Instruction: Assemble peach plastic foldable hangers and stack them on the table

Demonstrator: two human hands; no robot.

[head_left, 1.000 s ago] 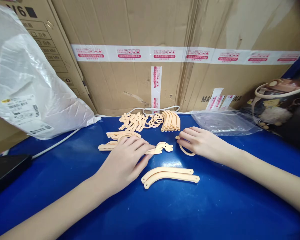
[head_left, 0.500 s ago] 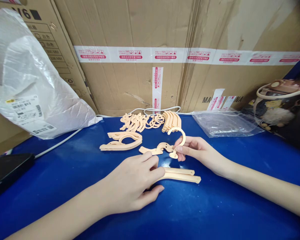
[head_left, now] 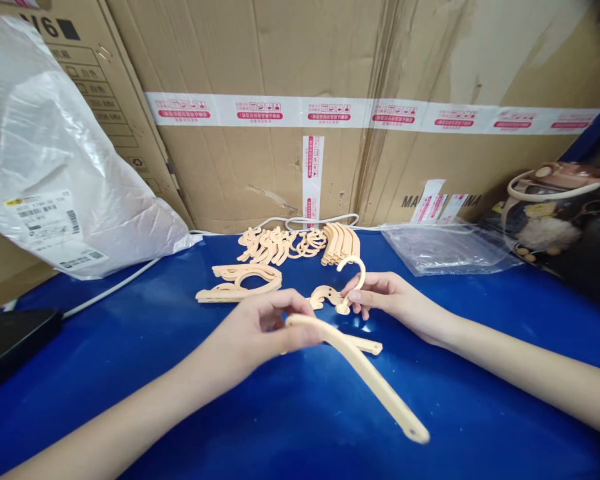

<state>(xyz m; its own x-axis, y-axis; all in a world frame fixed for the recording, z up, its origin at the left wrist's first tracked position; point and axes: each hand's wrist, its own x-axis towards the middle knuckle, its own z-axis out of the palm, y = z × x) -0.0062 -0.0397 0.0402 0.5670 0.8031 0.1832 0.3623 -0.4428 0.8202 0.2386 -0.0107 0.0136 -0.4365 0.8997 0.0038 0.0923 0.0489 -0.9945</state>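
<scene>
In my left hand is one end of a long, curved, cream plastic hanger arm, pinched between thumb and fingers. Its free end slants down toward me on the right. Behind it a second hanger arm lies on the table, partly covered. My right hand pinches a cream hanger hook, curl upward and small round base down. Just left of that hand lies a short curved cream piece with holes, partly hidden by my fingers. Farther left, folded cream hanger parts lie together.
On the blue table, several loose hooks and small parts lie beside a row of curved arms. Cardboard boxes stand behind. A white parcel bag, a black device, a clear plastic bag and a dark bag flank them.
My left hand has picked up one of the two hanger arms from the table and swung its free end toward me. My right hand still holds the hook in nearly the same place.
</scene>
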